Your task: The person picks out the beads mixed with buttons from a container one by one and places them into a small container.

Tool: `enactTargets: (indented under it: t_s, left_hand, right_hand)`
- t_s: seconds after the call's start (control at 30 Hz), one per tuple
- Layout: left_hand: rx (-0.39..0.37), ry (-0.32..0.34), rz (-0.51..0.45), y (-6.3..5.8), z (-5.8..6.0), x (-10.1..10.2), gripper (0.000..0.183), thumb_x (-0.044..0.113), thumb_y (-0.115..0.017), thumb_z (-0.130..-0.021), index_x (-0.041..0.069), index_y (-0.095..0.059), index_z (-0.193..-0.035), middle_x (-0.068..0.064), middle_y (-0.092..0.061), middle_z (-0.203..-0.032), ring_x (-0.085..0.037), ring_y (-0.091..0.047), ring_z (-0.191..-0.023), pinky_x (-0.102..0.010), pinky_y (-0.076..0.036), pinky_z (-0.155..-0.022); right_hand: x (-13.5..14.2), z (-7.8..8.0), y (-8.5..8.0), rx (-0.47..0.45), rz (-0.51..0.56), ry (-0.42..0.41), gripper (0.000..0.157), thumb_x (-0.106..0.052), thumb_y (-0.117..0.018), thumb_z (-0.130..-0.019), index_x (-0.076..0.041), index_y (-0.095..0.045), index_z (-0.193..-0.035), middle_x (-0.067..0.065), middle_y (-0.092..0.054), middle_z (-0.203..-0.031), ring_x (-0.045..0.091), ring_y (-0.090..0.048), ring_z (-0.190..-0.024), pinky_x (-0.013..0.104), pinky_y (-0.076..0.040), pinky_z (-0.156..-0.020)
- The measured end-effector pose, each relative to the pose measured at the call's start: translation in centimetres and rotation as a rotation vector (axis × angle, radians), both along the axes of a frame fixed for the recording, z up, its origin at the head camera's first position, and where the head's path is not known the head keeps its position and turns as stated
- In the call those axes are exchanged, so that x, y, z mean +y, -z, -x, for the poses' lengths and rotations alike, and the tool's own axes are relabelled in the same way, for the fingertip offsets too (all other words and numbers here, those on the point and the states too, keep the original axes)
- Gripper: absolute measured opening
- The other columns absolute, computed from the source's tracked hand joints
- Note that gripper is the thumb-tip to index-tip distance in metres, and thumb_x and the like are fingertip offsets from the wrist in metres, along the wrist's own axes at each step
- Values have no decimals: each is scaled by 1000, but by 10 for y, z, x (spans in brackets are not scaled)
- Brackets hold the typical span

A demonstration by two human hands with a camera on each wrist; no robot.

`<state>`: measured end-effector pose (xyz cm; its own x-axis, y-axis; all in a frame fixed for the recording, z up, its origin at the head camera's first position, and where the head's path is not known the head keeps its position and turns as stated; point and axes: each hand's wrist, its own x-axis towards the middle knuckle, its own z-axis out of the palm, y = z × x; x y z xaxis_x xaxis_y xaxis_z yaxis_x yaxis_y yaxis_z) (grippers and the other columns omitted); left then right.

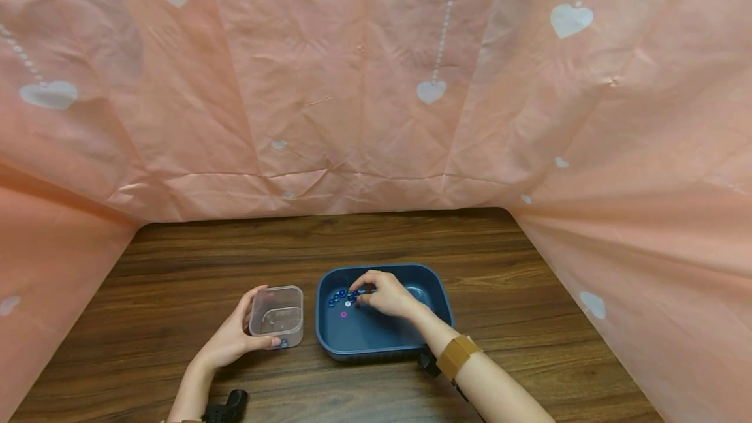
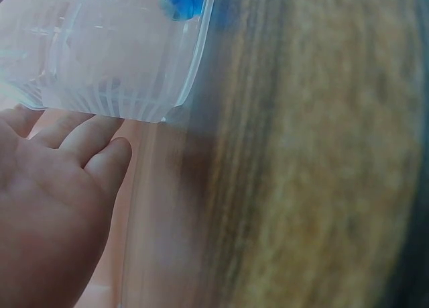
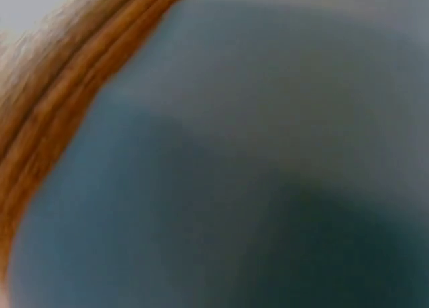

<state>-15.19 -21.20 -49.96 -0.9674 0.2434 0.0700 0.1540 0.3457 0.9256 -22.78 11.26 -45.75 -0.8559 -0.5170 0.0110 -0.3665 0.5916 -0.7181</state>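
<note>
The left hand (image 1: pixel 235 331) grips a squarish, see-through plastic box with rounded corners (image 1: pixel 296 338), thumb along the near wall and fingers reaching round the far side. I take that wide hold as a way of steadying something light. Beneath the thumb's tip, a little shiny blue bead (image 1: pixel 284 343) shows through the clear wall; the left wrist view catches blue there too, near a corner, and fine ribs in the plastic where the fingers lie against it.

Just beyond the box, on the side towards the right hand (image 1: pixel 384 294), sits a deep blue, rounded rectangular tray with a raised rim (image 1: pixel 376 338). Having it so close to the box looks handy, as neither arm must stretch. The right hand dips over the rim, fingers bent, thumb and forefinger brought down among a cluster of glossy dark-blue round beads (image 1: pixel 343 294); whether a bead is pinched between them I cannot tell, and the right wrist view is too blurred to help. The cluster lies at the fingertips and to their left, with a small white bead (image 1: pixel 348 304) beside it and a bright pink ring-shaped bead (image 1: pixel 343 314) nearer the person.

Under both hands runs a dark wood-grain tabletop (image 1: pixel 352 384); beyond them hangs creased peach sheeting with pale hearts (image 1: pixel 352 116).
</note>
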Motion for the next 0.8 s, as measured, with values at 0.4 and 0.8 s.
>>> enactTargets:
  t_s: [0.4,0.8]
  left_hand:
    - [-10,-2,-1,0,-1,-1,100,10,-86,-72,3,-22,-149,-27,-38,-147,-45,-46,-126,-33,-43,-91]
    - [-12,-4,-3,0,0,0,100,10,-86,-72,3,-22,-149,-26,-38,-147,-44,-46,-126,-43,-42,-93]
  right_hand:
    - [-11,1,8,20,-40,-60,20,0,-69,-87,-8,-73,-104,5,-64,-105,13,-50,-80,28,-41,-69]
    - [-13,3,11,28,-61,-42,19,1,-67,-87,-8,-74,-103,5,-65,-102,12,-48,-76,28,-41,-69]
